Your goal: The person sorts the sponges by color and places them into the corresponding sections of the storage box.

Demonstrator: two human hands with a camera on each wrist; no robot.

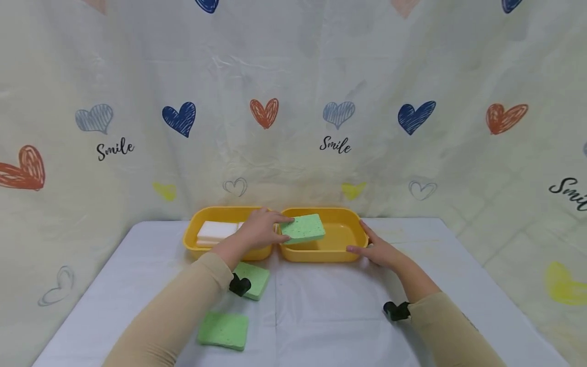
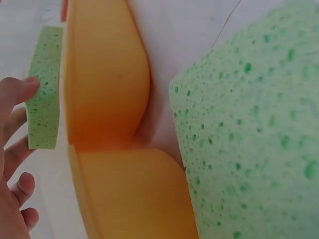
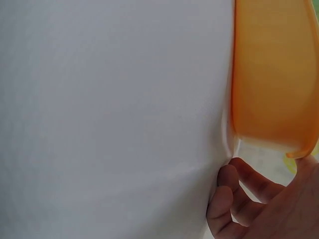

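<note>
My left hand (image 1: 260, 228) pinches a green sponge (image 1: 304, 229) between thumb and fingers, above the left part of the right yellow container (image 1: 316, 256). The left wrist view shows this sponge (image 2: 45, 94) edge-on, apart from the container's rim. My right hand (image 1: 379, 251) holds that container's right end, thumb at the front and a finger at the side; the right wrist view shows the other fingers (image 3: 227, 199) curled by the table. White sponges (image 1: 215, 232) lie in the left yellow container (image 1: 194, 224), partly hidden by my left hand.
Two more green sponges lie on the white-covered table (image 1: 321, 316): one (image 1: 257, 280) partly behind my left wrist, another (image 1: 224, 330) nearer the front edge. A patterned curtain (image 1: 293, 66) with hearts hangs right behind the containers, which stand side by side.
</note>
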